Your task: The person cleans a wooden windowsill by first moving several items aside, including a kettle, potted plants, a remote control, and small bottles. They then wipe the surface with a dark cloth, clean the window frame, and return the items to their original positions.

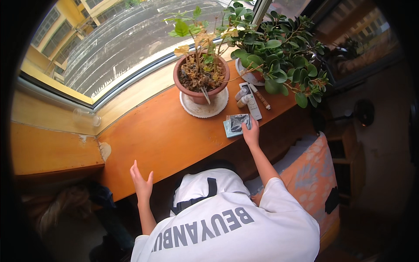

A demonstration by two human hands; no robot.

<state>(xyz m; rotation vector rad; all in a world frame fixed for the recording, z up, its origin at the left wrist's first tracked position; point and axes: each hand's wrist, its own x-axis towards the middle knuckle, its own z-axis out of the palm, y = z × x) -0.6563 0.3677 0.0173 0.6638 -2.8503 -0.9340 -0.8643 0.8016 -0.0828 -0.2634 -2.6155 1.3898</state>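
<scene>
My right hand [251, 132] is at the front edge of a wooden ledge, its thumb over a clear plastic packet [238, 123] with something dark inside. The packet lies partly on a flat light-blue item [230, 131], whose kind I cannot tell. My left hand [142, 183] is raised near the ledge's front edge at the left, fingers apart and holding nothing. Just beyond the right hand are a white remote control [254, 108], two small bottles [243, 101] side by side, and a slim brown tube [262, 98].
A potted plant [200, 95] with dry leaves stands on a white saucer [193, 110] on the wooden ledge [147, 131]. A leafy plant [278, 59] overhangs the ledge's right end. A clear plastic cup [86, 117] lies by the window. Patterned orange fabric [311, 177] is at right.
</scene>
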